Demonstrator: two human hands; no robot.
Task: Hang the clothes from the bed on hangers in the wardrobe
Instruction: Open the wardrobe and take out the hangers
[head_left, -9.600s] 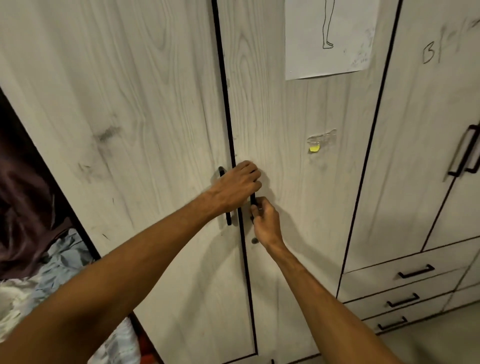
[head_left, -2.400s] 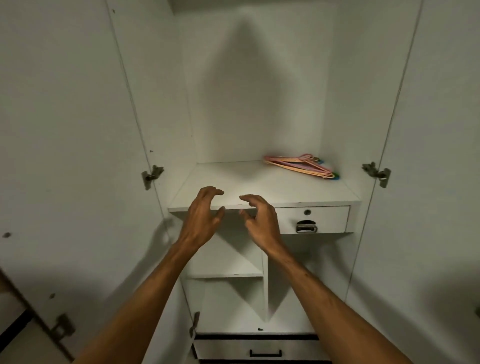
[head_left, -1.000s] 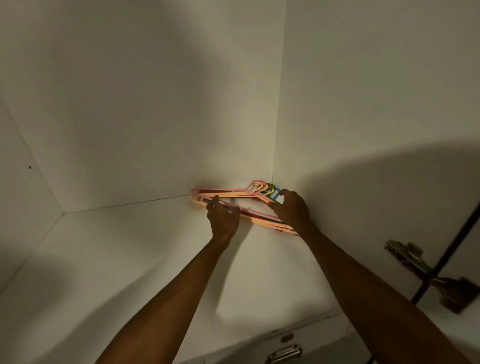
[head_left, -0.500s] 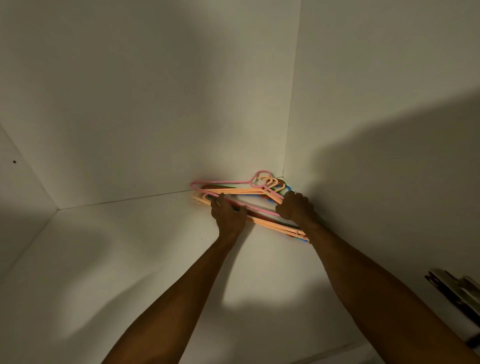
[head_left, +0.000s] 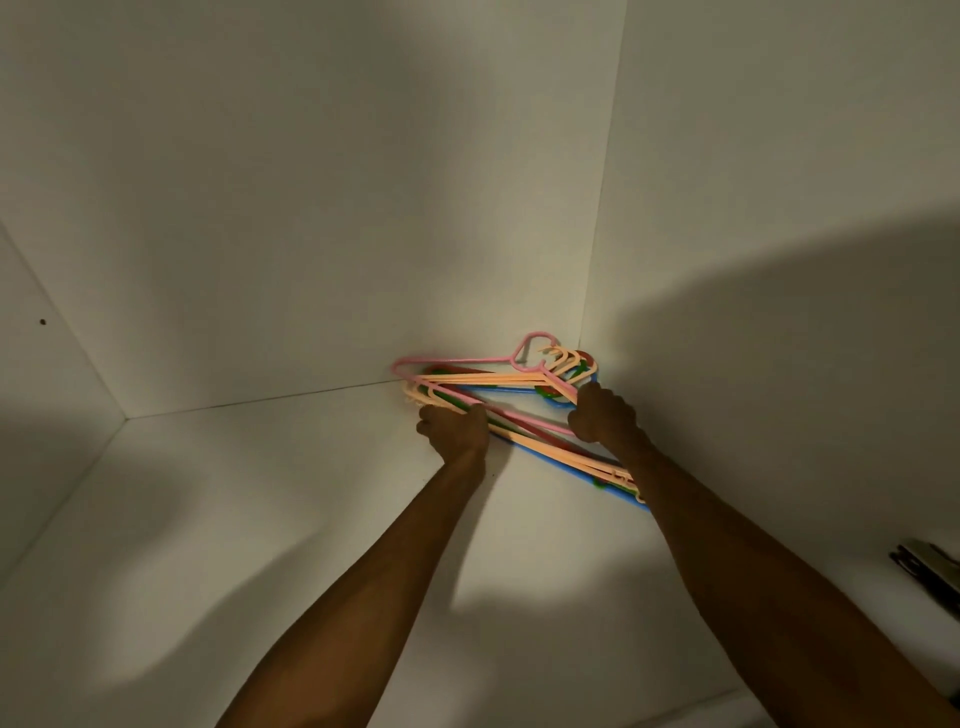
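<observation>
The hangers (head_left: 498, 381) lie stacked flat on the wardrobe shelf (head_left: 260, 519), in its far right corner. Your left hand (head_left: 457, 426) grips the lower bars near their left end. Your right hand (head_left: 602, 415) is curled round the stack just below the hooks. The long axis runs far-left to near-right, so lift both ends level and draw the stack toward you.

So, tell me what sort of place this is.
Probably inside a wardrobe: bare white walls meeting over a shelf, a stack of plastic hangers, a door hinge at right.
</observation>
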